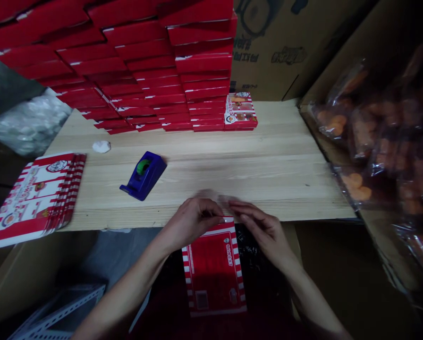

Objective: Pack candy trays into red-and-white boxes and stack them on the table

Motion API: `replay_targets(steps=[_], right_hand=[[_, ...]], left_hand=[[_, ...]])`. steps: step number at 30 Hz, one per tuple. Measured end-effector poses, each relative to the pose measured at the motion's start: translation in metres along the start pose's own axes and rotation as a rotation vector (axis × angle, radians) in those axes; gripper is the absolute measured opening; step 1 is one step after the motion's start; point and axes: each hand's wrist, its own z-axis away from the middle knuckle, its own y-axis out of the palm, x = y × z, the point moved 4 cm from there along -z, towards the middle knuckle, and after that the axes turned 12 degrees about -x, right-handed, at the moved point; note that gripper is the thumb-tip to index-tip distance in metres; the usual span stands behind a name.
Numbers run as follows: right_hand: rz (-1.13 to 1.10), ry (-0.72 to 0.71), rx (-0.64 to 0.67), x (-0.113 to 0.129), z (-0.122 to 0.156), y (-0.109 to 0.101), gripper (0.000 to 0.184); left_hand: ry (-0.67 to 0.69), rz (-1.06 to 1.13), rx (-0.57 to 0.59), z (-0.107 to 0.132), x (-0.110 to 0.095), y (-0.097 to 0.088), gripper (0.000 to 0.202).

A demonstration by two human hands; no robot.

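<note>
A red and white striped box (213, 269) stands in front of me below the near edge of the wooden table (261, 160). Both hands meet at its top end. My left hand (192, 219) has its fingers curled in a pinch at the top flap. My right hand (259, 226) pinches beside it, fingers pressed together. Something thin and clear, blurred, shows between the fingertips, and I cannot make out what it is. A blue tape dispenser (144, 174) with a green roll sits on the table to the left of my hands.
Tall stacks of red boxes (162, 66) fill the table's far side. A pile of flat striped cartons (34, 198) lies at the left edge. A white wad (101, 146) sits nearby. A cardboard bin of bagged orange snacks (381, 141) stands at the right.
</note>
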Motion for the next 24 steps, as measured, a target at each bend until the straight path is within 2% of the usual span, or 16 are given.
replay_targets(steps=[2, 5, 9, 12, 14, 19, 24], right_hand=[[-0.082, 0.084, 0.104, -0.004, 0.002, 0.013, 0.03], [-0.117, 0.16, 0.151, -0.013, 0.005, 0.021, 0.038], [-0.067, 0.173, 0.138, -0.017, 0.008, 0.013, 0.034], [-0.011, 0.172, 0.13, -0.017, 0.01, 0.005, 0.031], [0.015, 0.176, 0.126, -0.018, 0.011, 0.004, 0.03], [0.024, 0.186, 0.121, -0.017, 0.015, 0.007, 0.031], [0.038, 0.153, 0.108, -0.013, 0.016, 0.007, 0.028]], left_hand=[[0.016, -0.011, -0.009, -0.001, -0.004, 0.002, 0.013], [0.035, -0.039, 0.008, 0.002, -0.008, -0.002, 0.015], [-0.031, 0.068, 0.055, 0.019, -0.005, -0.023, 0.024], [-0.144, 0.113, -0.014, 0.04, 0.005, -0.044, 0.037], [-0.187, 0.104, -0.06, 0.054, 0.01, -0.05, 0.042], [-0.199, 0.112, -0.148, 0.071, 0.012, -0.047, 0.035], [-0.278, 0.353, -0.192, 0.069, 0.015, -0.045, 0.026]])
